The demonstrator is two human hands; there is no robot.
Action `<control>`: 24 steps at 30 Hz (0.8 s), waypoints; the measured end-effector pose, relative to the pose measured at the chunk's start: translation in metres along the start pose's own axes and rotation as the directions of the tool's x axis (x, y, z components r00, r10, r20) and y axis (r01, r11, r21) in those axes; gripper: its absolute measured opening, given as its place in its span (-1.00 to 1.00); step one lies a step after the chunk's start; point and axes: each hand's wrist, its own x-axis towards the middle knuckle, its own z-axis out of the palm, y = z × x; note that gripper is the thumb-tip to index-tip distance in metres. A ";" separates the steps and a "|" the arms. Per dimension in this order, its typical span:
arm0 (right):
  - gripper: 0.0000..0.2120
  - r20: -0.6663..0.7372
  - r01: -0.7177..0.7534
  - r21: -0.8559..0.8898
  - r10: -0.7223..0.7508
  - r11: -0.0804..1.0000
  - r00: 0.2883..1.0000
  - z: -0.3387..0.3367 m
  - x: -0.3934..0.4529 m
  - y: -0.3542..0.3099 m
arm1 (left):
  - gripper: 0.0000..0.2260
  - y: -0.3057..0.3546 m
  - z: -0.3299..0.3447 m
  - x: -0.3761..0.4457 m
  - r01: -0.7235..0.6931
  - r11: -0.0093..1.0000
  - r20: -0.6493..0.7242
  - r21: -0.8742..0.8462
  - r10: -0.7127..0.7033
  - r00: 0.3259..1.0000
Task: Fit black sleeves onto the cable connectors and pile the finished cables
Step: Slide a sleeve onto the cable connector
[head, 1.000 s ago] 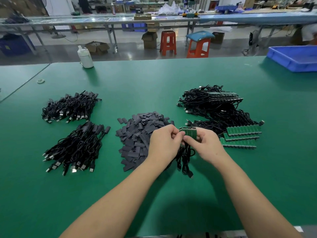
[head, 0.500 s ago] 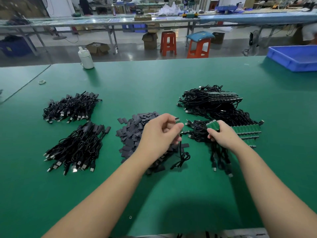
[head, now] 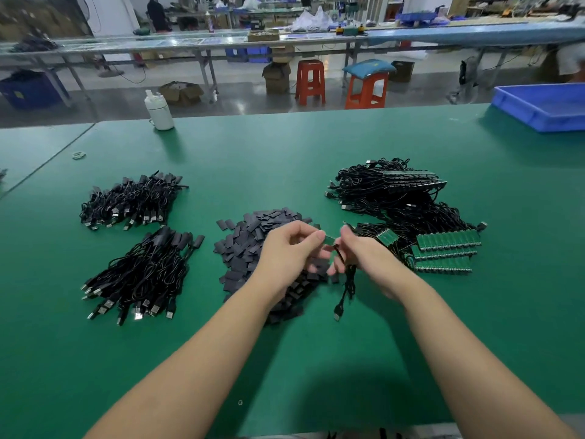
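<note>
Head view looks down over a green bench (head: 285, 160), where both hands meet just above the near edge of a heap of loose black sleeves (head: 253, 236). Left hand (head: 286, 255) pinches the tip of a small green connector board (head: 329, 239) between thumb and forefinger; right hand (head: 364, 258) has its fingers curled round the black cable (head: 343, 289) right behind that board, and the cable hangs down from it with its plug end resting on the bench. Whether a sleeve is already in the left fingers I cannot tell — they cover whatever is there.

Judging from how things lie, the job looks a good way in but far from over. Two bundles sit well to the left, a far pile (head: 133, 199) and a near pile (head: 142, 274), and their connector ends look dark and covered, so I take them for finished cables. To the right, a tangle of cables (head: 395, 198) waits, with rows of bare green boards (head: 446, 248) lined up at its near side — plainly unsleeved. The sleeve heap is large too, so many cables remain.

Beyond the work stand a white bottle (head: 158, 110) and, at the far right edge, a blue tray (head: 544, 106).
</note>
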 end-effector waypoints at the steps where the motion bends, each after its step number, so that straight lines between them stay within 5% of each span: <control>1: -0.53 0.021 0.054 -0.049 -0.053 0.997 0.998 0.005 -0.002 -0.001 | -0.88 -0.004 -0.006 0.002 -0.007 0.997 -0.042 0.081 0.011 0.999; 4: -0.72 0.033 0.157 -0.260 -0.153 0.953 0.988 0.013 0.002 0.003 | -0.85 -0.018 -0.023 0.006 0.040 0.977 -0.058 0.208 -0.028 0.998; 8: -0.79 0.095 0.081 -0.235 -0.060 0.969 0.994 0.022 0.008 0.011 | -0.84 -0.042 -0.040 0.006 0.049 0.902 -0.030 0.428 -0.040 0.999; 10: -0.80 0.110 0.038 -0.243 -0.012 0.969 0.994 0.029 0.010 0.017 | -0.88 -0.054 -0.051 0.006 -0.058 0.725 -0.009 0.687 0.088 0.996; 12: -0.79 0.103 -0.003 -0.246 0.029 0.969 0.994 0.035 0.012 0.027 | -0.89 -0.066 -0.064 0.002 -0.172 0.418 0.101 0.892 0.186 0.977; 15: -0.79 0.092 -0.086 -0.217 0.108 0.972 0.990 0.043 0.011 0.045 | -0.78 -0.083 -0.080 -0.004 -0.213 0.218 0.202 0.952 0.074 0.977; 19: -0.79 0.031 -0.146 -0.116 0.150 0.982 0.988 0.052 0.008 0.059 | -0.70 -0.102 -0.088 -0.008 -0.222 0.160 0.226 0.962 -0.007 0.974; 24: -0.76 0.085 -0.146 -0.014 0.146 0.989 0.986 0.053 0.006 0.059 | -0.76 -0.109 -0.089 -0.007 -0.181 0.243 0.177 0.953 0.036 0.983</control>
